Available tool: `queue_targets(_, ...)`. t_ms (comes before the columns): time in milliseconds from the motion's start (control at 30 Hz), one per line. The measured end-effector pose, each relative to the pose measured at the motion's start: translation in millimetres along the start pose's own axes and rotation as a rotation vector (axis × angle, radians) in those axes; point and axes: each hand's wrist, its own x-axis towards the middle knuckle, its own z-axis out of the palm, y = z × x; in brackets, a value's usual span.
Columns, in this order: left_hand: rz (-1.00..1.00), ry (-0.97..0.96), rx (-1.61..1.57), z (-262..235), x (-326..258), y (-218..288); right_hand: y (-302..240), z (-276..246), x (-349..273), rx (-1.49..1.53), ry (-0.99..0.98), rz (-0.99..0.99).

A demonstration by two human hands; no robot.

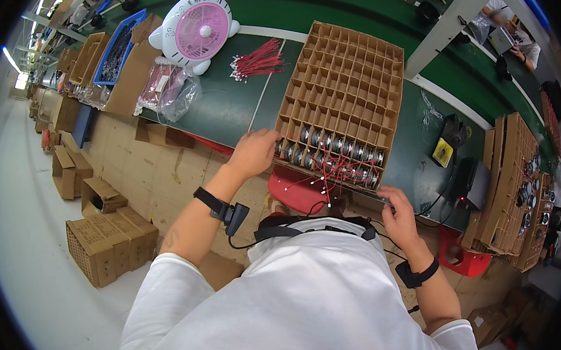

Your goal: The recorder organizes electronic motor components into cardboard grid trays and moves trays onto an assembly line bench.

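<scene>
A big brown box [345,56] with many little slots sits on the green table [224,107] in front of the person. Round silver parts [337,145] sit in its near rows, with red wires [336,166] on top. The left hand [254,153] is at the box's left edge, fingers bent a little. The right hand [398,211] is by its near right corner, fingers curled. Whether either grips anything, one cannot tell.
</scene>
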Motion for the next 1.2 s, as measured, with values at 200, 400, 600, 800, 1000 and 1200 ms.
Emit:
queue_targets(200, 0.047, 0.277, -0.259, 1, 10, -1, 14, 3, -13, -0.039, -0.016, -0.021)
queue_targets(400, 0.128, 0.268, -0.094, -15, 27, 12, 22, -1, -20, -0.009, -0.078, 0.043)
queue_targets(600, 0.136, 0.184, 0.007, -23, 15, 34, 44, -5, -32, -0.069, -0.035, -0.009)
queue_targets(800, -0.108, -0.031, 0.124, -2, -15, 40, 45, -107, -39, 0.111, 0.373, 0.098)
queue_targets(1000, -0.129, 0.235, 0.247, 10, -11, 52, 139, -290, -83, 0.171, 1.262, 0.216)
queue_targets(1200, -0.235, 0.236, -0.054, 24, -1, 54, 271, -415, -97, -0.184, 1.101, 0.715)
